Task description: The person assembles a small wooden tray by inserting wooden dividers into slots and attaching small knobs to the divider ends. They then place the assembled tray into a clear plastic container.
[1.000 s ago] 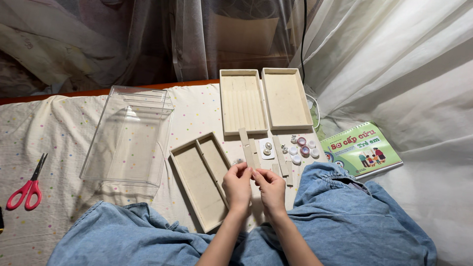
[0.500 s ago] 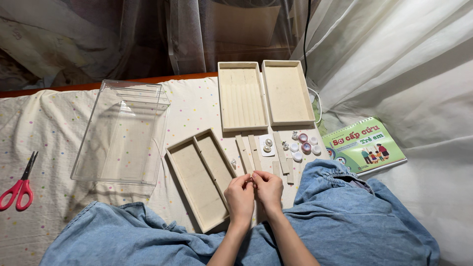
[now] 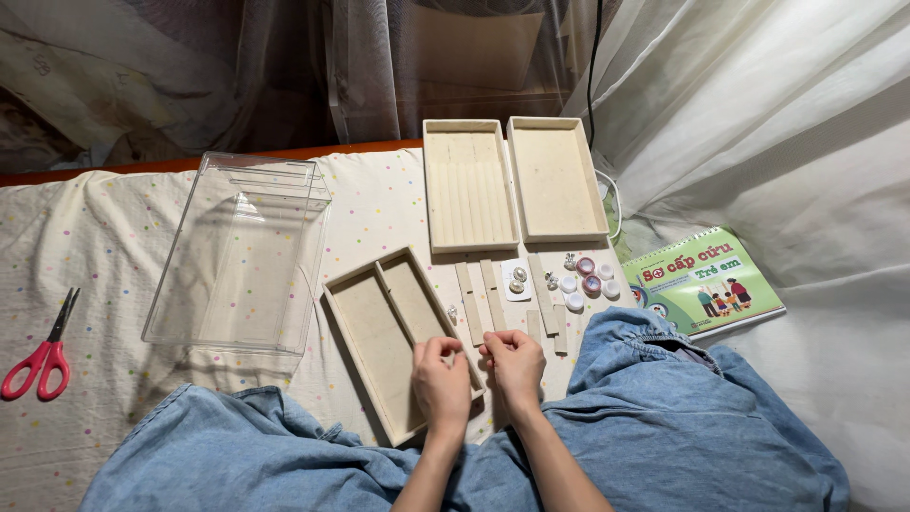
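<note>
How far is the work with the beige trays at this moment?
Done: two trays lie open above, one divider stands in the near tray. In hand: left hand and right hand pinch something small, too small to tell. Left: loose strips and small round pieces lie outside.

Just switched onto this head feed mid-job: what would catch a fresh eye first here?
Front and centre, the left hand and right hand meet fingertip to fingertip over the near corner of a beige divided tray; whatever they pinch is too small to tell. A large clear plastic box lies left of it, red-handled scissors at the far left. Two more beige trays sit behind, a green spiral booklet to the right.
</note>
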